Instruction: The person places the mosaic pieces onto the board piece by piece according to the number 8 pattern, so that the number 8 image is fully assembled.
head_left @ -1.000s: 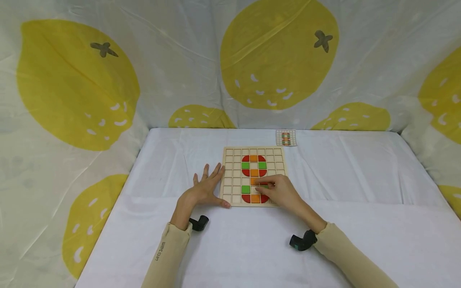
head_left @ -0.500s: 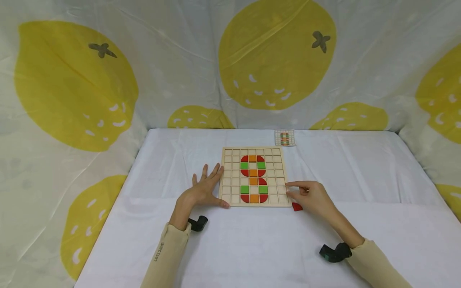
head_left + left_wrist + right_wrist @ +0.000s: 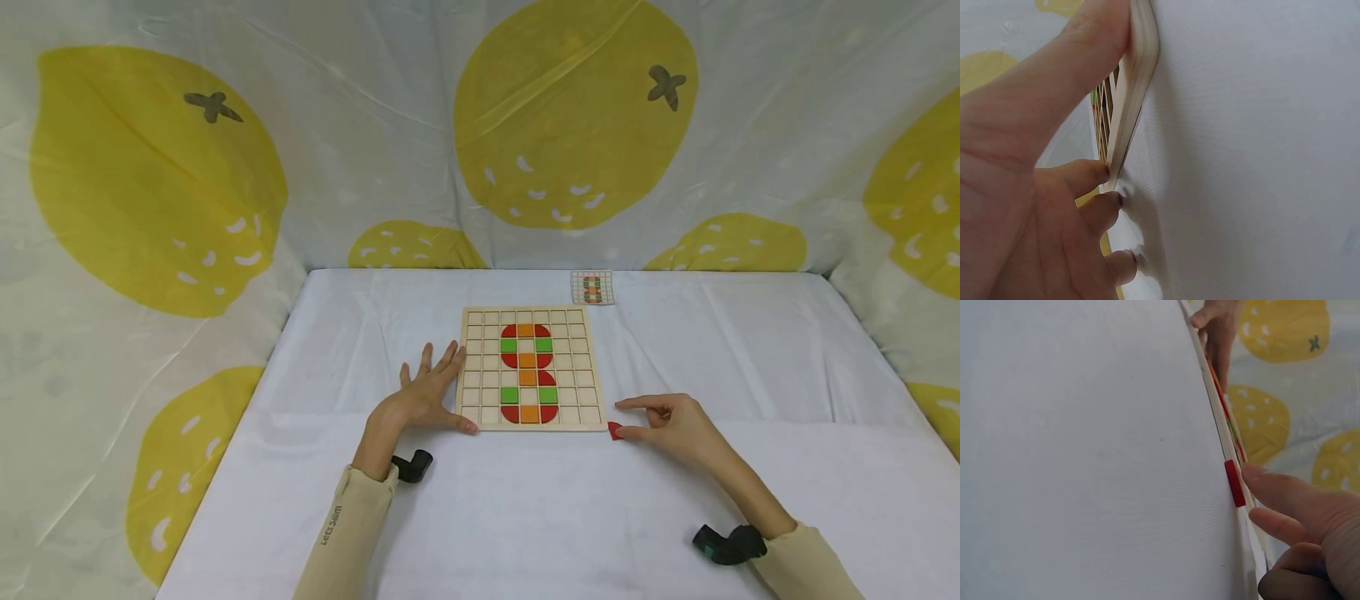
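A wooden grid board lies on the white cloth, with red, orange and green tiles set in its middle columns. My left hand spreads its straight fingers along the board's left edge, thumb at the near left corner; the left wrist view shows the thumb against the rim. Beside the near right corner lies a loose red tile with one curved side. My right hand is right at it, thumb tip overlapping the tile and index finger stretched out apart from the thumb. The remaining right fingers are bent.
Behind the board lies a small pattern card printed with a similar coloured figure on a grid. A lemon-print curtain hangs at the table's back and sides. Black wrist cameras sit on both forearms.
My right hand has moved from the board's lower middle out to the right, down to the loose red tile. A red tile now shows at the right of the fourth row. My left hand stays put.
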Available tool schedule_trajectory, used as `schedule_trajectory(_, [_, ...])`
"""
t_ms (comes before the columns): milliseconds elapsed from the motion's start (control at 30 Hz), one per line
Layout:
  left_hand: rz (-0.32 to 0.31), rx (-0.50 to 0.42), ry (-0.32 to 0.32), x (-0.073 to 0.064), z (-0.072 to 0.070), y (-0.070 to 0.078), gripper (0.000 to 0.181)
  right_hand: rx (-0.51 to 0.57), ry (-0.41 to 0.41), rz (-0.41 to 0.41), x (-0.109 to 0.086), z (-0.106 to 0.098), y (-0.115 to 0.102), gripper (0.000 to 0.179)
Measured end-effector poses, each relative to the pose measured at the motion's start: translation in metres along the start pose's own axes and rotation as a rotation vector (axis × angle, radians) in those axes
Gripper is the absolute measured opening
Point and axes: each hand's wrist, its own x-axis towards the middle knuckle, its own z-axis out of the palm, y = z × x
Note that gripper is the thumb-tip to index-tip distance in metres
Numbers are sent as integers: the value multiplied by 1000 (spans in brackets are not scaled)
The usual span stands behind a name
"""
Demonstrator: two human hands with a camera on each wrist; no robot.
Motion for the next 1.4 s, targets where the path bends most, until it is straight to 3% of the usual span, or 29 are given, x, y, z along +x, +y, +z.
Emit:
schedule_trajectory(267, [7,-4,5,1,1,-3,142,26,-18,-34,0,1,7,38])
schedule_trajectory(633, [25,-8,14,4,4,-9,146,-106,168,-6,7,-10,12,26])
schedule_trajectory(933, [16,-19,-5,4,2,-9,154,-61,108,-41,8,-6,9,30])
schedule_trajectory(1167, [21,-40,-8,-9,-10,11,143,-56,48,-75,14,-8,11,31])
schedule_trajectory(1400, [29,-11,17,0,0,-2,144,-73,17,-111,24,-10,10,26])
